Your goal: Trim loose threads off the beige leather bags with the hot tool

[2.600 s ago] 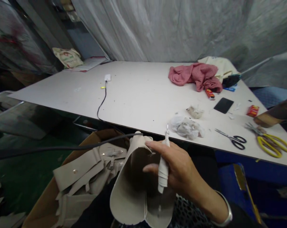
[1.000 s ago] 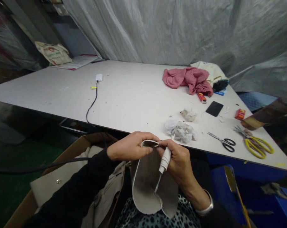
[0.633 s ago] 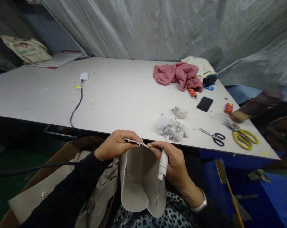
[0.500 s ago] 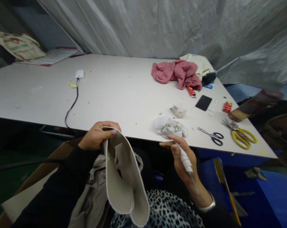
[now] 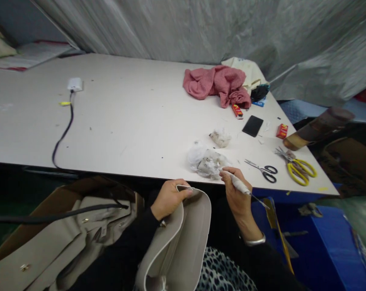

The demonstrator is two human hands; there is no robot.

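A moment earlier both hands were on the beige bag [image 5: 191, 238]; now the right hand [image 5: 238, 198] is away from it, at the near edge of the bench [image 5: 134, 121] beside a crumpled clear plastic bag [image 5: 207, 165]. Its fingers are closed around a white-wrapped tool [image 5: 240, 185], the thin metal end pointing rightward. The left hand [image 5: 168, 199] alone pinches the beige bag's rim; the bag hangs open below those fingers, in front of the bench, over the person's lap.
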